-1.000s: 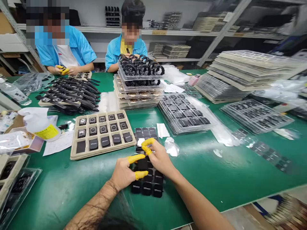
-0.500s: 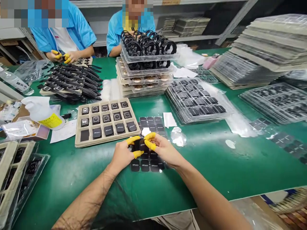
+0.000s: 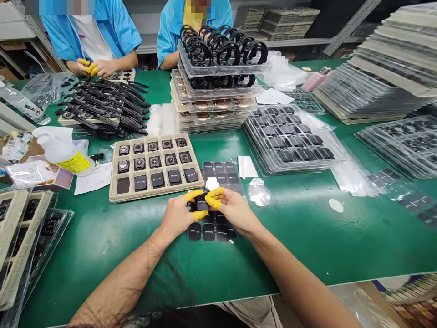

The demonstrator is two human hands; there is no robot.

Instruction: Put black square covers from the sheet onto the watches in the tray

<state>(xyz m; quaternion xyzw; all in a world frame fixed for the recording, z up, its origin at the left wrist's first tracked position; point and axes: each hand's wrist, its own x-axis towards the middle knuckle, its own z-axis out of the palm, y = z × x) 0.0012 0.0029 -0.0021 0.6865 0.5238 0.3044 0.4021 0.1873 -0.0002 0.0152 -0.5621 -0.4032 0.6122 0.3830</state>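
A black square watch head (image 3: 202, 202) with white lettering across its face is held between both hands, above the table. My left hand (image 3: 179, 215) pinches it from the left, thumb below and forefinger above, in yellow finger cots. My right hand (image 3: 237, 212) has its yellow-covered thumb and fingertips closed at the watch's right edge. Beneath the hands lie clear sheets of black lettered square films (image 3: 209, 232), partly hidden. Beyond the left hand, a beige tray (image 3: 153, 192) carries rows of watch heads; several in the front row show the same lettered black face.
Stacked trays of looped black straps (image 3: 221, 68) stand at the back. Black watches with straps (image 3: 102, 109) are piled left of them. Clear trays (image 3: 290, 136) and a tall tray stack (image 3: 368, 86) fill the right. A white bottle (image 3: 64, 152) stands left. Two co-workers sit opposite.
The view has shifted slightly. The black face in my hands is raised a little and now shows squarely, lettering visible. Both hands remain close together around it.
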